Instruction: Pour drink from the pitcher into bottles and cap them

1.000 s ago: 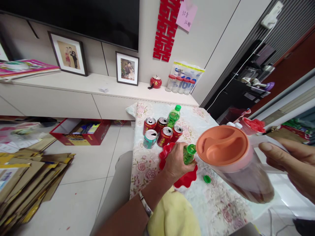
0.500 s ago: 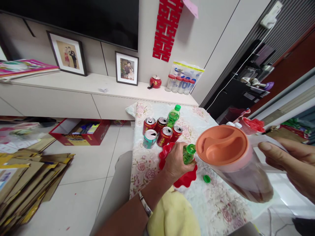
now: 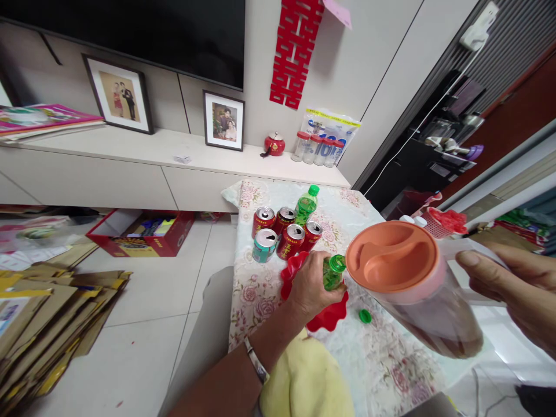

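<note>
My left hand is wrapped round a small green bottle with its neck uncapped, standing over a red scalloped plate. My right hand grips the handle of a clear pitcher with an orange lid, tilted toward the bottle. Dark liquid sits low in the pitcher. The pitcher's lid edge is right beside the bottle's mouth. A loose green cap lies on the flowered tablecloth just right of the plate.
Several opened drink cans and a capped green bottle stand at the table's far end. A yellow cloth lies near me. Flattened cardboard and a red box are on the floor at left. A red basket sits at right.
</note>
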Available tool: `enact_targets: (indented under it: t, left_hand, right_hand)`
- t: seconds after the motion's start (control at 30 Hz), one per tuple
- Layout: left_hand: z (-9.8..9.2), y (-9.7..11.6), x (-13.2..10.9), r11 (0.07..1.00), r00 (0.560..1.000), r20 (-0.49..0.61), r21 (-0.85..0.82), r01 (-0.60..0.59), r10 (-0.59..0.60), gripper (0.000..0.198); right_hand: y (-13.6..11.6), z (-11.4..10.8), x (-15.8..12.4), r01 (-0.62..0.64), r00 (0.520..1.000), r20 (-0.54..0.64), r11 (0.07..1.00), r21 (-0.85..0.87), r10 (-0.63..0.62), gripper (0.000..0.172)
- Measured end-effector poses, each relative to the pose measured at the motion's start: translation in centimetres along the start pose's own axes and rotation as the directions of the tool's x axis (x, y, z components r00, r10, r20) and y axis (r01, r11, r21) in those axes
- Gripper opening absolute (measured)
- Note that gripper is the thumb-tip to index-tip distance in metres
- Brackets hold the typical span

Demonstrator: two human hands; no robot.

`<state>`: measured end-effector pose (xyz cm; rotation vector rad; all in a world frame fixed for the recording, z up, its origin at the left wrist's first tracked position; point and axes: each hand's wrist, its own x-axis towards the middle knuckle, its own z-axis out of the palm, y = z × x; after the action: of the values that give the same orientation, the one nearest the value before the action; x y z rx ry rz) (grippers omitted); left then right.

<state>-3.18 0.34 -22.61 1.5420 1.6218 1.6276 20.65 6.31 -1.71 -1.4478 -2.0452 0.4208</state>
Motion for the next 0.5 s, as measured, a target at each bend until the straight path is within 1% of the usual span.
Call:
enact_targets:
  t: [0.07,0.17,0.43,0.5]
  left_hand:
    - [-0.06,0.05,0.01,1.0,1.0,-0.001,-0.003,-0.006,0.006,0.056]
    - [-0.13,0.09,0.07,1.0,1.0,0.001,-0.007,-0.012,0.012,0.056]
    - [0.01,0.01,0.09,1.0,1.0,-0.008,0.005,-0.003,0.003,0.059]
    - [-0.01,0.06,0.07,1.0,1.0,-0.005,0.002,0.005,-0.005,0.058]
  right_hand:
    - [0.41,-0.2,0.07,-0.051,0.998,0.038,0.997,0.053,0.049,0.058]
    - [0.77,-0.38,0.01,-0.088,0.995,0.065,0.992,0.086,0.082,0.056]
    - [0.8,-0.43,-0.11,-0.104,0.992,0.079,0.991,0.087,0.097,0.055]
    - [0.88,-0.35,-0.07,-0.087,0.993,0.084,0.993,0.079,0.08,0.054]
